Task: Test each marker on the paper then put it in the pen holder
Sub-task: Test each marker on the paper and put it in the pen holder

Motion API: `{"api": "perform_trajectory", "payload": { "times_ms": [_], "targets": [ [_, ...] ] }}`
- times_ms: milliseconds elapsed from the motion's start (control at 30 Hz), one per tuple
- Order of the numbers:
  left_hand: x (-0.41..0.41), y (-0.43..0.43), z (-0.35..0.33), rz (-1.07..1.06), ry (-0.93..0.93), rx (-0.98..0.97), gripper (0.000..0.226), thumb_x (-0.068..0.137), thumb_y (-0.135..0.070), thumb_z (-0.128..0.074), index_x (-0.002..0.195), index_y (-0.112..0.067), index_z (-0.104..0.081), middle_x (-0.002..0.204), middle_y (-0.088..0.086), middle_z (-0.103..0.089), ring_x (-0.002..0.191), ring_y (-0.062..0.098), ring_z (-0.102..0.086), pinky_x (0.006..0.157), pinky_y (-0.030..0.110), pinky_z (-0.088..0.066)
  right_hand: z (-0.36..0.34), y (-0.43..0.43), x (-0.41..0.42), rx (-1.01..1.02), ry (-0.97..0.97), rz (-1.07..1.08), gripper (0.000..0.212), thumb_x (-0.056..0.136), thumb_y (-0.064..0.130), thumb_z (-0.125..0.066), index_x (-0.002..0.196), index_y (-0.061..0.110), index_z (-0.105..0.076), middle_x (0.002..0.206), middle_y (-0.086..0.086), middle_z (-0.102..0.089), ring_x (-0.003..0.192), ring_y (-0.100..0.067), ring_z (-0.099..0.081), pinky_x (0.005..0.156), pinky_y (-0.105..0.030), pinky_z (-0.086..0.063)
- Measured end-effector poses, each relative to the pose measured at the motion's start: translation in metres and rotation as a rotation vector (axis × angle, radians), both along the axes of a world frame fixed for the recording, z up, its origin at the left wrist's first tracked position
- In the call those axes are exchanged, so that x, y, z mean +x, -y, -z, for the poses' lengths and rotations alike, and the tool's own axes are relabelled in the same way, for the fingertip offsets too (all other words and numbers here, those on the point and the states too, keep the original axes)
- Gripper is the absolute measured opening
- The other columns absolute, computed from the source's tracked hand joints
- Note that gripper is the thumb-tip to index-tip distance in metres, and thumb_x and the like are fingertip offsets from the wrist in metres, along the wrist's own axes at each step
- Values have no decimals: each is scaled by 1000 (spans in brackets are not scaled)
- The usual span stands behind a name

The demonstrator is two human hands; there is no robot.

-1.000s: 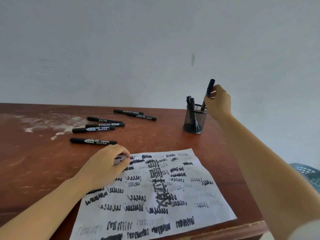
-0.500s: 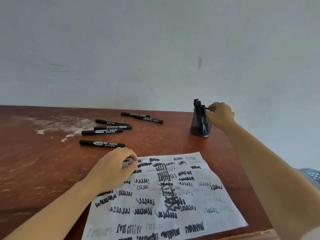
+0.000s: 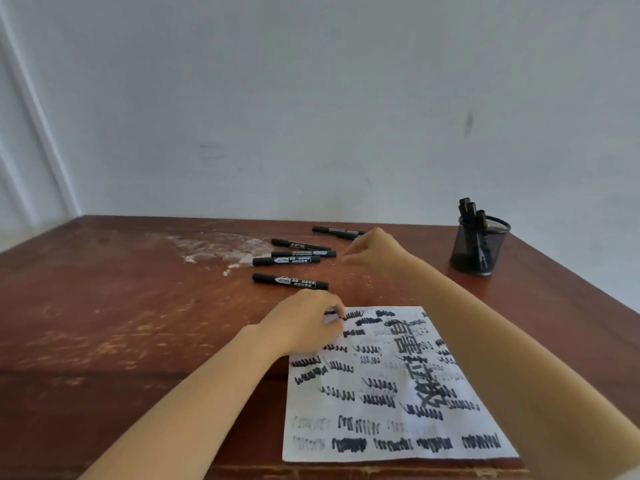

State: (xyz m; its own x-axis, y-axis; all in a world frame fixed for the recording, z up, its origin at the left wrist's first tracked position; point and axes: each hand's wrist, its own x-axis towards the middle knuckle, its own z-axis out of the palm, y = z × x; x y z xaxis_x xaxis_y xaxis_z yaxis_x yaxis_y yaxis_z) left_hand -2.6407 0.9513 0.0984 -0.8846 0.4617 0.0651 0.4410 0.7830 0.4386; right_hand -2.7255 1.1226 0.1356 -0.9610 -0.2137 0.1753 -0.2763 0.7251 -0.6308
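Observation:
Several black markers lie on the wooden table: the nearest [image 3: 290, 281], three stacked behind it [image 3: 286, 260], and one at the back [image 3: 337, 230]. My right hand [image 3: 372, 252] hovers just right of them, fingers loosely curled and holding nothing, partly covering a back marker. My left hand [image 3: 310, 322] rests on the top left corner of the white paper [image 3: 388, 386], which is covered in black scribbles. The black mesh pen holder [image 3: 479, 245] stands at the back right with several markers in it.
The brown table [image 3: 138, 323] has a whitish smear [image 3: 214, 245] at the back, left of the markers. A pale wall rises directly behind the table. The table's right edge runs close past the pen holder.
My right hand let a marker go in the pen holder and moved left to the loose markers. The view shifted left and down. My left hand stayed on the paper.

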Motion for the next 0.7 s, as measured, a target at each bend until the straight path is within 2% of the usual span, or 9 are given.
{"api": "perform_trajectory", "payload": {
  "times_ms": [67, 167, 233, 333, 400, 500, 600, 633, 700],
  "targets": [
    [4, 14, -2, -11, -26, -25, 25, 92, -31, -49, 113, -29, -62, 118, -10, -61, 101, 8, -58, 88, 34, -50, 7, 22, -2, 42, 71, -67, 22, 80, 26, -76, 97, 12, -76, 103, -1, -72, 92, -15, -64, 76, -25, -49],
    [11, 34, 1, -62, -83, -10, 25, 93, -34, -50, 115, -29, -61, 114, -11, -59, 87, 3, -52, 76, 22, -44, 20, 44, -4, 169, 118, -131, 28, 78, 31, -77, 100, 15, -75, 104, 0, -71, 95, -16, -63, 88, -31, -49],
    [15, 46, 4, -97, -116, 13, 25, 93, -33, -49, 116, -29, -60, 113, -12, -59, 88, 3, -51, 76, 21, -43, 29, 52, -5, 254, 98, -122, 33, 79, 33, -76, 105, 14, -72, 106, -3, -71, 95, -19, -62, 85, -32, -49],
    [18, 57, 8, -162, -178, 39, 31, 94, -33, -48, 124, -29, -53, 130, -11, -51, 117, 10, -48, 96, 32, -46, 32, 55, 1, 270, 5, -94, 27, 83, 30, -71, 103, 11, -70, 102, -5, -70, 93, -21, -63, 81, -33, -51],
    [20, 61, 8, -246, -258, 25, 45, 96, -32, -46, 139, -25, -38, 151, -8, -29, 140, 15, -22, 110, 38, -30, 25, 50, 9, 208, -56, -103, 22, 85, 28, -70, 97, 10, -69, 93, -3, -70, 89, -21, -63, 77, -32, -50],
    [17, 65, 5, -330, -347, -27, 57, 98, -37, -40, 149, -21, -19, 157, -4, -11, 144, 18, -5, 113, 39, -20, 12, 39, 29, 89, -69, -175, 16, 85, 25, -71, 89, 10, -68, 79, -2, -70, 77, -21, -66, 71, -28, -51],
    [12, 63, 1, -316, -352, -29, 48, 98, -39, -38, 141, -18, -35, 145, 1, -39, 134, 21, -35, 102, 38, -39, 4, 22, 51, -60, -54, -221, 13, 85, 20, -71, 90, 8, -70, 81, -7, -73, 73, -19, -68, 73, -28, -55],
    [11, 60, -1, -292, -366, -8, 41, 98, -38, -39, 133, -18, -45, 132, 0, -50, 121, 20, -48, 93, 37, -46, 2, 15, 59, -141, -38, -221, 10, 85, 17, -71, 90, 8, -70, 81, -9, -72, 69, -17, -67, 71, -27, -55],
    [13, 50, -3, -233, -402, 26, 34, 97, -38, -40, 121, -17, -53, 113, -4, -58, 97, 15, -58, 77, 33, -50, 1, 3, 71, -356, 29, -186, 8, 84, 13, -71, 90, 7, -70, 78, -10, -71, 64, -13, -64, 66, -25, -54]
  ]
}}
